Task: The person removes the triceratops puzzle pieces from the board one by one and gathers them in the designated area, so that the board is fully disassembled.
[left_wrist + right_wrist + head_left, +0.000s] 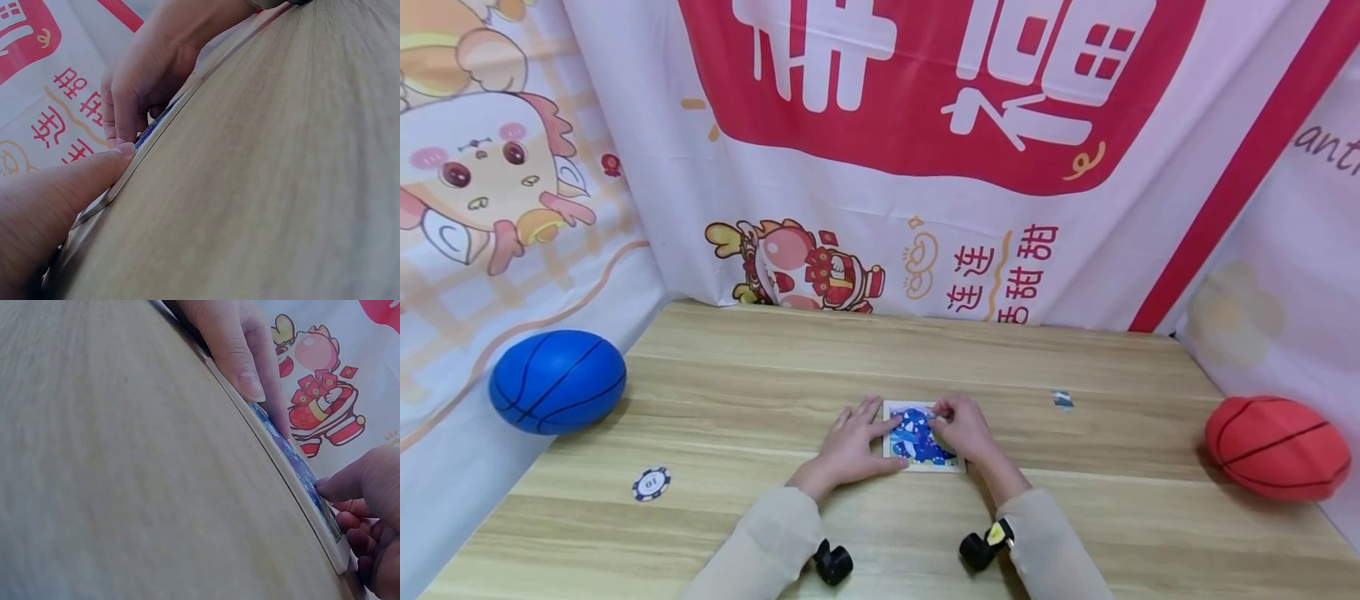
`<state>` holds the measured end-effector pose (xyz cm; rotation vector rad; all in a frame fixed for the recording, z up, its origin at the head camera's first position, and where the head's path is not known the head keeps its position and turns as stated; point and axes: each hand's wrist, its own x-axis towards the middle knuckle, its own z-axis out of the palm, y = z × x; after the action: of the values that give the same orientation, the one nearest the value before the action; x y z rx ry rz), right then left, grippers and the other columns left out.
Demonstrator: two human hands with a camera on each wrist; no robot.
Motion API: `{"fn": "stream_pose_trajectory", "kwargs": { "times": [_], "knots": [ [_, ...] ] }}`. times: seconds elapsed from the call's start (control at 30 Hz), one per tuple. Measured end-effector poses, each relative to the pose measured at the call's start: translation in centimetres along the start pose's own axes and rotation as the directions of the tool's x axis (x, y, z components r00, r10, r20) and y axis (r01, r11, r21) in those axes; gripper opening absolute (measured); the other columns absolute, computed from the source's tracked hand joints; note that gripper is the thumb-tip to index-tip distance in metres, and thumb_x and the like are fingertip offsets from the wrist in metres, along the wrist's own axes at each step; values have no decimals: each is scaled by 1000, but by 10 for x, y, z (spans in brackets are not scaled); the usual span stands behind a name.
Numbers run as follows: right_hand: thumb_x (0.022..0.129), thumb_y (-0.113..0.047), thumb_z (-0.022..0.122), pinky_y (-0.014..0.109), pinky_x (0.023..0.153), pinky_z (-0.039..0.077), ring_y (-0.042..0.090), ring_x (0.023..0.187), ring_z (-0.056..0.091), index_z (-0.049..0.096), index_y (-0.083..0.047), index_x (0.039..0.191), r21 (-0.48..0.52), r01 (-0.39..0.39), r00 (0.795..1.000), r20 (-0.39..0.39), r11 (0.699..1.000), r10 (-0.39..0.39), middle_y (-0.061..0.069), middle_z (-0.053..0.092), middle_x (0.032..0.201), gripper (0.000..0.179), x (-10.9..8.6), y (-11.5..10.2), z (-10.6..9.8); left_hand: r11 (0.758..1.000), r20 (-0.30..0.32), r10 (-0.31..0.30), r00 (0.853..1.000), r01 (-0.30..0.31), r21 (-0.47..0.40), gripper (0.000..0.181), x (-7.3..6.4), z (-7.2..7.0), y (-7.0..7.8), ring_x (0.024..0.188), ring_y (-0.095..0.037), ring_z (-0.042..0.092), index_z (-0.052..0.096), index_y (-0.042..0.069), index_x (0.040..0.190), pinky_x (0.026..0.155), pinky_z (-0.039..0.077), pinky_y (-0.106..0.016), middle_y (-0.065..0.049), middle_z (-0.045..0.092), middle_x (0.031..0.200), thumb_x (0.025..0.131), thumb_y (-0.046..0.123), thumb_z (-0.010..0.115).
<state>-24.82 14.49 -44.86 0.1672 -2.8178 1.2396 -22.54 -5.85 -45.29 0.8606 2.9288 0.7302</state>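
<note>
A small square picture board with a pale wooden rim and a blue picture lies flat on the table between the hands. My left hand rests at its left side, fingers spread. One of its fingers reaches onto the picture, and its thumb touches the near rim. My right hand is over the upper right part, fingers bent. In the right wrist view the thumb of the right hand touches the picture; whether a loose piece sits between its fingertips is hidden.
A small blue-grey patterned piece lies right of the board. To the left are a round chip and a blue ball; a red ball sits far right. Printed curtains hang along the table's back and sides.
</note>
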Motion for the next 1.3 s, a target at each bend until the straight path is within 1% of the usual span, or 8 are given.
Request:
{"fn": "stream_pose_trajectory", "kwargs": {
  "times": [0.2, 0.33, 0.5, 0.6, 0.73, 0.9, 1.1, 1.3],
  "knots": [
    [75, -15, 66, 31, 66, 41, 18, 74, 44, 58, -8, 82, -23, -17, 999, 36, 1000, 17, 3, 49, 79, 13, 1, -3, 0, 1000, 1, -2, 1000, 2, 4, 72, -1, -1, 0, 127, -27, 12, 43, 20, 128, 100, 5, -46, -16, 17, 140, 71, 63, 52],
    [75, -15, 66, 30, 64, 40, 18, 71, 44, 56, -9, 80, -58, -2, 1000, 23, 998, 3, 3, 49, 76, 13, 2, -3, 1, 1000, 3, -3, 1000, 3, 11, 72, -1, -1, 0, 127, -27, 12, 43, 21, 128, 100, 5, -45, -15, 18, 140, 71, 63, 51],
    [76, -10, 66, 30, 63, 41, 18, 70, 45, 55, -7, 81, -4, -22, 1000, -7, 1000, 22, 3, 50, 76, 12, 2, -5, 4, 1000, 1, -2, 1000, 2, 14, 71, -1, -1, 0, 127, -27, 11, 42, 21, 128, 100, 5, -46, -16, 17, 140, 71, 63, 51],
    [76, -8, 65, 30, 64, 42, 18, 71, 46, 56, -6, 94, 40, -22, 1000, -9, 999, 23, 3, 51, 78, 21, 2, -5, 5, 1000, 4, -6, 1000, 6, 9, 71, -1, -2, 1, 127, -27, 11, 42, 21, 129, 100, 5, -46, -16, 17, 140, 71, 62, 52],
    [77, -6, 64, 29, 63, 43, 17, 71, 47, 53, -8, 111, 58, 30, 1000, 3, 998, -30, 1, 51, 77, 36, 1, -3, 4, 1000, 7, -6, 1000, 6, 3, 72, -1, -2, 1, 127, -28, 10, 42, 21, 129, 100, 5, -46, -16, 17, 140, 71, 63, 51],
    [76, -4, 64, 29, 60, 42, 16, 68, 46, 58, -7, 104, 39, 118, 992, 34, 992, -120, 3, 52, 76, 29, -1, -2, 1, 1000, 5, -4, 1000, 4, 3, 72, 0, -2, 1, 127, -28, 11, 42, 21, 129, 100, 5, -46, -16, 17, 139, 71, 63, 51],
    [76, -4, 64, 28, 62, 43, 16, 70, 47, 59, -6, 105, 25, 125, 989, 81, 992, -126, 3, 53, 79, 30, -1, -2, -3, 1000, 7, -7, 1000, 7, 5, 72, 0, -2, 0, 127, -28, 10, 42, 21, 129, 100, 4, -46, -16, 17, 140, 71, 64, 51],
    [75, -5, 65, 30, 66, 44, 15, 72, 50, 61, -6, 103, 63, 121, 988, 90, 991, -126, 1, 55, 80, 28, 1, -2, -5, 1000, 4, -5, 1000, 5, 8, 73, -1, -2, 1, 127, -28, 10, 41, 21, 129, 100, 5, -46, -16, 16, 140, 71, 64, 50]
  ]
}}
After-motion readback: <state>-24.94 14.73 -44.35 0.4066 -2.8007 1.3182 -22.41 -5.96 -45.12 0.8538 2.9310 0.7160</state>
